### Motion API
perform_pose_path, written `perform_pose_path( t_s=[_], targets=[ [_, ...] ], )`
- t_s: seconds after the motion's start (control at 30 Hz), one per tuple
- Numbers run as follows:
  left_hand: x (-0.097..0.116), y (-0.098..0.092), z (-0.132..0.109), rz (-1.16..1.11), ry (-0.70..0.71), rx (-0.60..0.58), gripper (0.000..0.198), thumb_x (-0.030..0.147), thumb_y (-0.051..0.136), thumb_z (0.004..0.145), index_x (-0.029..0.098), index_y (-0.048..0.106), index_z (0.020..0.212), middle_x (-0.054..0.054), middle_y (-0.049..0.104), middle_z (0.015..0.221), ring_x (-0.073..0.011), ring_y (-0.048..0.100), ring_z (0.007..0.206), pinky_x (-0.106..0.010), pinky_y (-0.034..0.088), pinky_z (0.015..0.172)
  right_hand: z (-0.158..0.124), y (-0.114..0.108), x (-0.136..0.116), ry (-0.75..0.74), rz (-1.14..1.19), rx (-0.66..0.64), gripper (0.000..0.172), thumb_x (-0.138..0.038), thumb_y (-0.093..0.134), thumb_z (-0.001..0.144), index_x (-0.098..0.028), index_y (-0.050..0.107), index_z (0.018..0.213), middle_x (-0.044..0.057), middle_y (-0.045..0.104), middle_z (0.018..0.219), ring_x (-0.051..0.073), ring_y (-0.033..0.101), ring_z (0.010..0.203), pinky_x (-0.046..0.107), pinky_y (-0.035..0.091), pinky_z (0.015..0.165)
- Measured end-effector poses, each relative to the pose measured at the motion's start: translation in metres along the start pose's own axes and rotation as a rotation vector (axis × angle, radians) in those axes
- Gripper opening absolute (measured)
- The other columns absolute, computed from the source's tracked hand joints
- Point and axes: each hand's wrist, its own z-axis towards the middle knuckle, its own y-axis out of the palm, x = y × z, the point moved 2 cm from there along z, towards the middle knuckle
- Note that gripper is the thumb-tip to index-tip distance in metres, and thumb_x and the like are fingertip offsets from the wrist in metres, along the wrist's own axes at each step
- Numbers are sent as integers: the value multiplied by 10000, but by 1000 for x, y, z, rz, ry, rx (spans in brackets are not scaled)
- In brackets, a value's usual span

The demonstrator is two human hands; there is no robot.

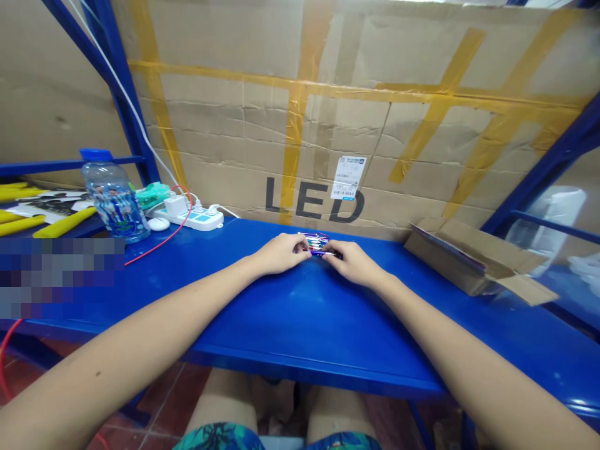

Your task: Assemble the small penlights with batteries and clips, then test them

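Note:
Several slim, colourful pens (314,239) lie side by side on the blue table, toward its back edge. Nearest to me, a purple pen (321,252) lies crosswise between my two hands. My left hand (282,254) has its thumb and fingers closed at the pen's left end. At the other end, the fingers of my right hand (354,262) are curled around the tip. Both hands rest low, close to the tabletop, and their fingers partly hide the pens.
A large taped cardboard box (225,137) marked LED stands behind the blue table (300,319). At right sits an open small carton (469,262). To the left are a water bottle (115,200), a power strip (201,217), a red cable (171,234) and yellow-handled tools (65,223).

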Motion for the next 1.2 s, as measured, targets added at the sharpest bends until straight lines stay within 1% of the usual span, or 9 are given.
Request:
perform_pose_path(
  t_s=[0.17, 0.27, 0.37, 0.53, 0.67, 0.8, 1.03, 1.13, 1.2],
  targets=[
    [-6, -12, 3, 82, -9, 75, 212, 363, 572, 882, 195, 688, 827, -79, 690, 807, -229, 576, 718, -346, 369, 690, 34, -4, 45, 182, -13, 163, 213, -255, 558, 878, -156, 728, 959, 95, 748, 972, 220, 650, 900, 327, 454, 828],
    [-9, -19, 3, 87, 21, 92, 185, 288, 559, 871, 193, 686, 776, -84, 693, 797, -226, 568, 710, -360, 368, 720, 59, 3, 71, 296, -1, 204, 234, -233, 567, 848, -140, 746, 967, 102, 749, 972, 222, 653, 914, 321, 463, 828],
    [-11, -22, 3, 142, 19, 102, 197, 250, 529, 867, 183, 682, 762, -88, 685, 775, -217, 560, 683, -366, 372, 717, 80, 15, 86, 334, -6, 198, 267, -237, 567, 852, -116, 758, 995, 130, 750, 993, 229, 659, 920, 325, 471, 840],
    [-11, -25, 3, 233, 11, 84, 229, 276, 502, 885, 176, 694, 811, -101, 715, 842, -223, 608, 745, -348, 393, 692, 99, 33, 87, 287, -34, 103, 296, -234, 552, 882, -116, 767, 1048, 137, 749, 1096, 253, 663, 1036, 325, 464, 902],
    [-9, -26, 3, 319, -31, 44, 212, 265, 503, 882, 184, 693, 834, -70, 724, 863, -196, 626, 759, -316, 410, 683, 102, 39, 82, 270, -56, 25, 301, -208, 525, 887, -136, 780, 1031, 106, 747, 1135, 233, 666, 1065, 291, 458, 933],
    [-9, -26, 3, 343, -34, 34, 210, 256, 500, 888, 187, 689, 829, -57, 726, 862, -182, 626, 751, -306, 418, 685, 101, 41, 77, 220, -57, 7, 335, -226, 485, 914, -145, 787, 1033, 88, 748, 1136, 222, 665, 1077, 283, 451, 959],
    [-13, -20, 3, 301, -16, 15, 219, 269, 493, 897, 189, 693, 857, -53, 740, 912, -199, 651, 828, -321, 441, 737, 100, 46, 72, 167, -61, 31, 360, -282, 471, 940, -174, 770, 1111, 78, 722, 1202, 226, 631, 1144, 303, 418, 1022],
    [-15, -19, 3, 282, -33, 7, 210, 268, 500, 888, 186, 688, 840, -48, 740, 906, -194, 648, 817, -314, 441, 733, 93, 45, 71, 185, -37, 130, 412, -294, 427, 957, -157, 719, 1212, 107, 687, 1261, 233, 591, 1197, 312, 387, 1052],
    [-18, -19, 3, 285, -55, 0, 204, 261, 503, 882, 185, 685, 829, -49, 741, 911, -192, 646, 813, -311, 439, 729, 83, 40, 72, 233, -67, 239, 413, -254, 407, 943, -133, 716, 1190, 132, 687, 1222, 237, 594, 1162, 306, 392, 1022]
  ],
)
